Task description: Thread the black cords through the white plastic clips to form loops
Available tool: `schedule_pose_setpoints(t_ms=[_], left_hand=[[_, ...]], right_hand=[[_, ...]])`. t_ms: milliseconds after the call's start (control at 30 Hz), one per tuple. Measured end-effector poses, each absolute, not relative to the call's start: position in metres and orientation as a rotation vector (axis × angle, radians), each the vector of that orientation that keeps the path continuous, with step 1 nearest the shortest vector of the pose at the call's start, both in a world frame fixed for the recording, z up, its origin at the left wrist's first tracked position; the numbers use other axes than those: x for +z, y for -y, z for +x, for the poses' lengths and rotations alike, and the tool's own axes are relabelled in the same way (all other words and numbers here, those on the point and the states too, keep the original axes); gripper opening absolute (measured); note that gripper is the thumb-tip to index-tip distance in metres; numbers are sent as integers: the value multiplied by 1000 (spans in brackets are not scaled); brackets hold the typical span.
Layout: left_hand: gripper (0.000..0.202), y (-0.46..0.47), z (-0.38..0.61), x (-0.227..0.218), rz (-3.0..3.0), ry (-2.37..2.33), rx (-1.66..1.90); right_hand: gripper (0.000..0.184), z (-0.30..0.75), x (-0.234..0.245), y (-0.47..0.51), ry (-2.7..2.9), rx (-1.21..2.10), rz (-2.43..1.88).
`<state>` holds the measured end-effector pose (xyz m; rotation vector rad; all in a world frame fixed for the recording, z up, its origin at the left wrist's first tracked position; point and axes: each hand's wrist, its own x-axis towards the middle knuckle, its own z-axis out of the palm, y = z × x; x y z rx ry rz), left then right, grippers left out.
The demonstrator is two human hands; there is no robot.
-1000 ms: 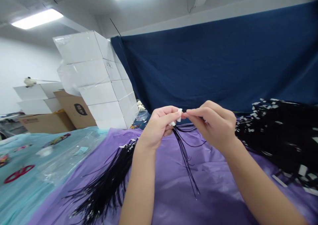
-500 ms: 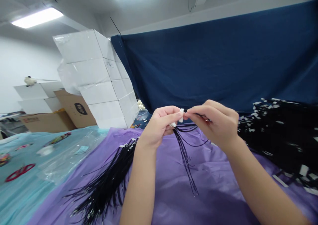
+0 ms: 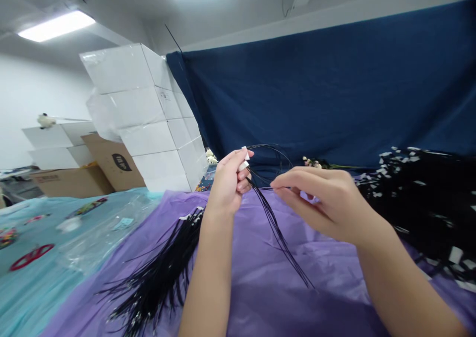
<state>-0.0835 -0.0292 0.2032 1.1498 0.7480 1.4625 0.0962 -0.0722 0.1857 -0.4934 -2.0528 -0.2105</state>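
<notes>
My left hand (image 3: 226,184) is closed around a small bunch of thin black cords (image 3: 274,222), held up above the purple cloth. Two white tags (image 3: 244,165) stick out between its thumb and fingers. The loose cord ends hang down to the right, and one cord arcs out behind toward the blue curtain. My right hand (image 3: 327,200) is to the right, its thumb and forefinger pinched on a thin black cord that runs from the left hand. Left of my left forearm, a thick bundle of black cords (image 3: 159,272) with white tags lies on the cloth.
A large heap of black cords with white tags (image 3: 427,198) lies at the right. Purple cloth (image 3: 267,297) covers the surface before me. On the turquoise cloth (image 3: 48,218) are red-handled scissors (image 3: 31,256) and a clear plastic bag (image 3: 107,233). White boxes (image 3: 152,139) and a blue curtain (image 3: 316,94) stand behind.
My hands have moved apart: the left a little leftward and up with the tagged cords, the right slightly right and down, drawing along a cord. The hanging ends have swung right.
</notes>
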Motion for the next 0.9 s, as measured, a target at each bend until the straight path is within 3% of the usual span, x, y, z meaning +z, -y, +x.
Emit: schedule_pose_setpoints(t_ms=[167, 367, 567, 800, 900], left_hand=[[24, 30, -83, 203, 1163, -705, 1454], [26, 32, -80, 202, 1186, -685, 1431], [23, 32, -80, 203, 1189, -708, 1432], [23, 33, -79, 202, 1213, -708, 1420], [22, 33, -77, 202, 1222, -708, 1421]], right_hand=[[28, 93, 183, 67, 2201, -99, -676], [26, 86, 181, 55, 2114, -13, -542], [39, 83, 178, 42, 2040, 399, -449], [10, 87, 175, 33, 1731, 1124, -295], [15, 87, 175, 29, 1586, 1229, -268]])
